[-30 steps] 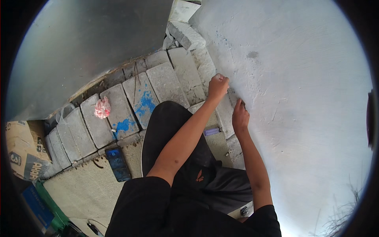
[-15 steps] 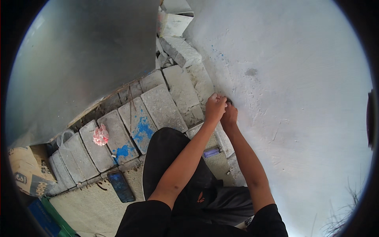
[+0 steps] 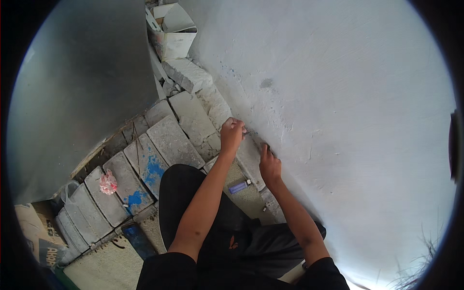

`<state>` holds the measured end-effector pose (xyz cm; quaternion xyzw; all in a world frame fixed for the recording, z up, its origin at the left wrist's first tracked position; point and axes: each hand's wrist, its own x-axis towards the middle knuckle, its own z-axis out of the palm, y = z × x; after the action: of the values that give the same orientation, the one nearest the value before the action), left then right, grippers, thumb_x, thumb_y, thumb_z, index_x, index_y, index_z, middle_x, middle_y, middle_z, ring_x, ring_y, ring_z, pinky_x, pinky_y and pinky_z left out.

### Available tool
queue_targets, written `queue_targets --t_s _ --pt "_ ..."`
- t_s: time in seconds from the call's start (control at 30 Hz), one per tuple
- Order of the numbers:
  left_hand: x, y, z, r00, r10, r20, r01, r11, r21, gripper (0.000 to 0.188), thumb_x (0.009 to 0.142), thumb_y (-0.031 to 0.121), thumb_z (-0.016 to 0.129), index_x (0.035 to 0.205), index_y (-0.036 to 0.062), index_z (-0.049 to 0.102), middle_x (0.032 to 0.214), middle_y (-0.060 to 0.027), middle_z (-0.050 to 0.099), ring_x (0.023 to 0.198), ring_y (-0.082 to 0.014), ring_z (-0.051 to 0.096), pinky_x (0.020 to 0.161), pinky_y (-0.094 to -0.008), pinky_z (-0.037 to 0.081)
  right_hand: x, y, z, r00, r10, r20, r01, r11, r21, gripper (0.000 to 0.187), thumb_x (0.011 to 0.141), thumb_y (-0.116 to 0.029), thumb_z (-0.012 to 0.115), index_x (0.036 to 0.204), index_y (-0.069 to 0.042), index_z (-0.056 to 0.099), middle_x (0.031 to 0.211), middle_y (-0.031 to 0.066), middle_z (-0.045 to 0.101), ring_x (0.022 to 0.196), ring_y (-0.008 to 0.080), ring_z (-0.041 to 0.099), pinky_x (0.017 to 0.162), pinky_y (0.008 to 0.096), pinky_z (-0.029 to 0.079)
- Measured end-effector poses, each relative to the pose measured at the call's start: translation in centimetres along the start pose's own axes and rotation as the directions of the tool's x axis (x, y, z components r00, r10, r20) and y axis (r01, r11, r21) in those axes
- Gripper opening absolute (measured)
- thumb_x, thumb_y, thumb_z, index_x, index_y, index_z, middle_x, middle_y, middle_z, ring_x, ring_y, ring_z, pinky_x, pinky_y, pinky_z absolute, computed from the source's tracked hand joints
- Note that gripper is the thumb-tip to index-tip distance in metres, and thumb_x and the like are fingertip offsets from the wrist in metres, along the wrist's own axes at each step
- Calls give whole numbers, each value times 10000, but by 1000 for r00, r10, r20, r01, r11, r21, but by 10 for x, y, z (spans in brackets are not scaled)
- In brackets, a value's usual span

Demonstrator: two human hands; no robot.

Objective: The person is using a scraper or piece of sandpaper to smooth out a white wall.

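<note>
My left hand (image 3: 233, 135) is closed, fingertips pinched together, beside the foot of the white wall (image 3: 338, 111). Whatever it grips is too small to make out. To its right and a little nearer, my right hand (image 3: 270, 166) has its fingers curled, with the index finger reaching forward along the wall's base. A dark bit shows by its fingertips, but its kind is unclear. A gap separates the two hands. Below them, a purple lighter (image 3: 239, 186) lies on the rough ground between my left forearm and the wall.
Grey paving blocks (image 3: 175, 140), some stained blue, run along the left. A crumpled pink-and-white wrapper (image 3: 108, 182) lies on one; a dark phone (image 3: 138, 240) rests nearer me. An open white carton (image 3: 179, 44) stands far off by the wall. A grey panel (image 3: 87, 87) borders the upper left.
My hands were together at the wall's base and are now apart, the right one lower and nearer me. The whole view has shifted, so the surroundings sit further left.
</note>
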<state>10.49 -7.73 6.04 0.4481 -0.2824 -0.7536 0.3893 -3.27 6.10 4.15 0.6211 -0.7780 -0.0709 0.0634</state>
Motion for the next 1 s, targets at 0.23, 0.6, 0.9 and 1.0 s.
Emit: queue_targets --t_s 0.23,0.6,0.9,1.0 --pt "-1 3 -1 999 41 6 -40 999 -26 107 876 143 578 860 39 555 724 -57 590 500 -110 523 464 -253 413 49 -23 20 996 -50 -72 56 994 93 339 826 10 540 1157 -5 468 884 203 655 706 376 684 591 449 572" --pt "6 4 -5 998 68 -4 -68 997 -37 132 881 137 576 852 9 565 703 -58 603 567 -120 561 483 -256 450 94 -54 8 997 -72 -12 73 995 73 399 838 -90 618 1210 -33 486 935 110 675 742 239 722 586 343 580" --pt "-1 4 -1 1000 22 -12 -23 1000 -7 105 872 157 580 868 53 572 739 -47 601 536 -102 544 505 -251 423 -16 1 10 1000 4 -9 -5 997 -73 414 829 -19 571 1233 -8 482 942 169 674 708 316 703 597 414 583" --pt "-2 6 -1 999 35 -6 -35 999 -1 109 876 159 580 867 50 570 743 -49 599 541 -105 542 520 -265 438 -19 7 17 994 1 -109 -1 1000 9 467 813 11 560 1269 10 459 957 200 662 720 352 695 588 431 578"
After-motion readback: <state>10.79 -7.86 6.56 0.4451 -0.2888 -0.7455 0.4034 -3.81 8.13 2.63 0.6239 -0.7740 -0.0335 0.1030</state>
